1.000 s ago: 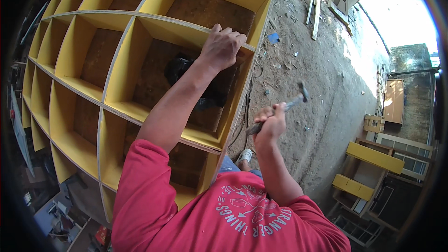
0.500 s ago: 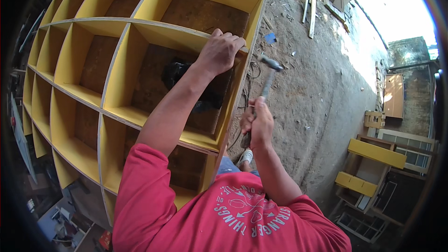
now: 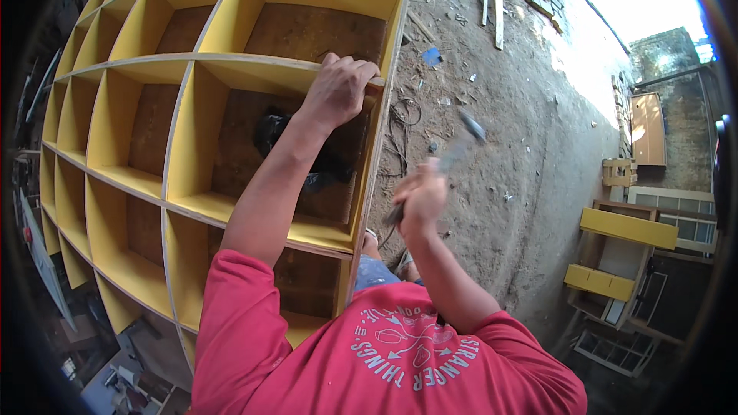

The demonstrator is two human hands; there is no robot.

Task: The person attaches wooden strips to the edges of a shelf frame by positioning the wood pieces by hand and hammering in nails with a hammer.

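Observation:
A large yellow wooden shelf unit (image 3: pixel 115 142) with many square compartments lies on my left. My left hand (image 3: pixel 338 92) is closed over the end of a yellow divider board (image 3: pixel 261 63), close to the unit's right side panel (image 3: pixel 388 54). Whether the fingers also pinch something small is hidden. To the right of that panel, my right hand (image 3: pixel 421 198) grips a hammer (image 3: pixel 473 127) by its handle. The metal head is raised out over the floor, away from the wood, and the handle is smeared by motion.
Black plastic (image 3: pixel 270 131) lies inside the compartment below my left forearm. Cable (image 3: pixel 400 127) and a blue scrap (image 3: pixel 432 56) lie on the dirt floor (image 3: pixel 523 146). Wood strips (image 3: pixel 498 8) lie at the far end. Furniture with yellow drawer fronts (image 3: pixel 626 229) stands at the right.
The hammer head has swung right and away from the side panel, and my right hand has turned with it. My left hand keeps its place on the board while the view shifts slightly.

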